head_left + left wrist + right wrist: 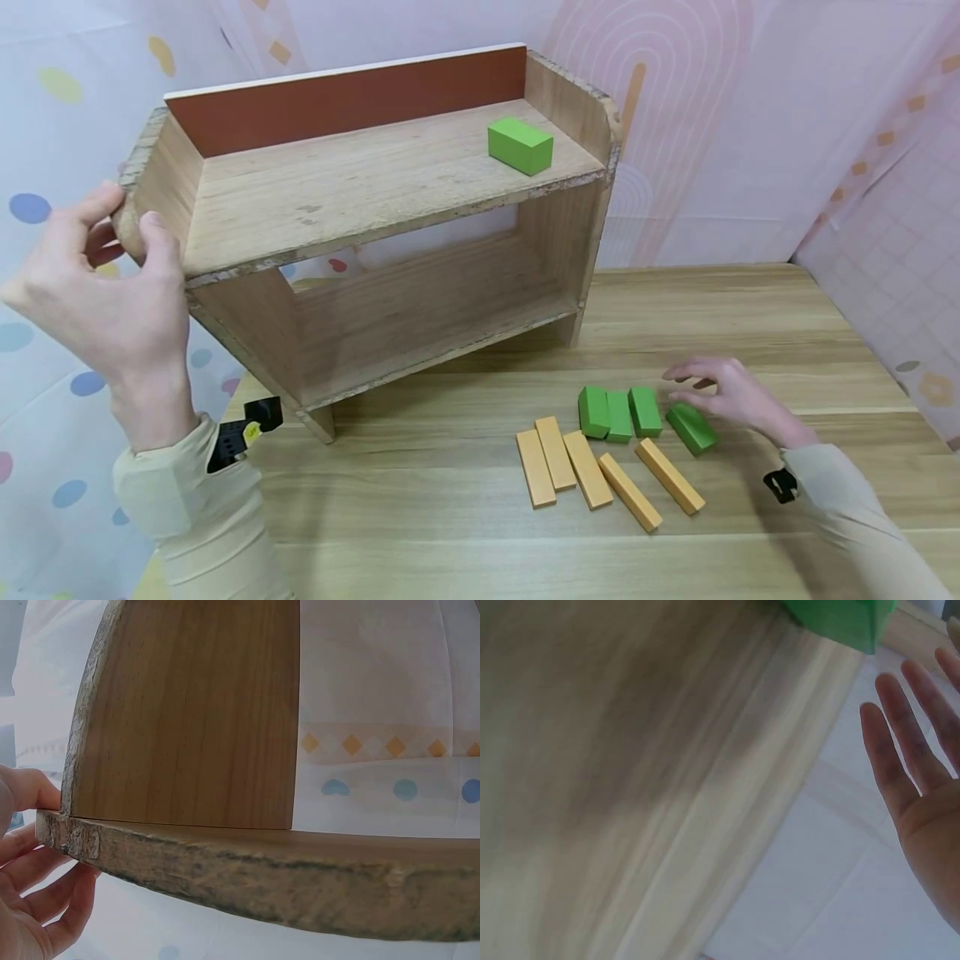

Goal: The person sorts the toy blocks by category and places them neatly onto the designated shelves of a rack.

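A small two-tier wooden shelf (352,200) stands on the table, its left side raised towards the person. My left hand (112,283) grips the upper left side panel, thumb on the inner face and fingers round the outside; the left wrist view shows those fingers (71,907) curled at the board's edge. One green block (520,146) lies on the top board, near its right end. Over the table my right hand (731,400) hovers just above another green block (693,433), fingers extended and holding nothing. In the right wrist view its fingers (889,750) are spread apart from a green block (840,622).
Three more green blocks (618,414) stand side by side left of my right hand. Several orange-yellow wooden strips (588,469) lie in front of them on the wood-grain table (420,508). Patterned cloth (675,208) hangs behind and at both sides.
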Tool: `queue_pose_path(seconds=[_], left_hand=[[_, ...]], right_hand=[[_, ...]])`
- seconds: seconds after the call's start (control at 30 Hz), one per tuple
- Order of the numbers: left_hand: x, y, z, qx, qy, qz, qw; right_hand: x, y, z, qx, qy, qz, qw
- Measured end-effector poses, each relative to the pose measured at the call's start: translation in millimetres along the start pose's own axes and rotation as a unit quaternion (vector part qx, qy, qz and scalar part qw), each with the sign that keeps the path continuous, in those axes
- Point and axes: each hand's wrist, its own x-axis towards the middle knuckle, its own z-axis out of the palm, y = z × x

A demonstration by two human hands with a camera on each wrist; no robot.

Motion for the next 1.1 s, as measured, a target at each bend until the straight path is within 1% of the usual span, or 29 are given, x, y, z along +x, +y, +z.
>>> queue_pose_path(seconds=[0.17,0.33,0.4,0.6,0.67,0.8,1.0,1.1], left_hand=[[0.1,-0.5,0.1,0.003,0.002,0.004,1.0],[-0.3,-0.3,-0.3,0.0,0.0,0.001,1.0],[-0.3,-0.1,-0.5,-0.001,-0.001,0.001,1.0],[0.0,0.1,0.1,-0.004,0.001,0.003,1.0],[0.0,-0.2,0.1,-0.004,0.002,0.005,1.0],[0.0,-1.1,-0.2,-0.001,0.002,0.008,1.0],[0.3,-1.4,-0.1,-0.001,0.002,0.008,1.0],[0.2,-1.0,-0.1,-0.004,0.001,0.006,1.0]], right_hand=[[-8,3,0.0,0.031,-0.049,0.026,0.998],[-15,4,0.0,0.054,-0.078,0.031,0.995],[-18,4,-0.5,0.048,-0.089,0.036,0.994],[-21,5,-1.7,0.019,-0.117,0.087,0.989],[-21,4,-1.9,0.016,-0.126,0.095,0.987],[-19,4,-0.3,0.03,-0.122,0.092,0.988],[-17,6,1.8,0.051,-0.096,0.08,0.991],[-18,8,0.0,0.049,-0.106,0.081,0.99]])
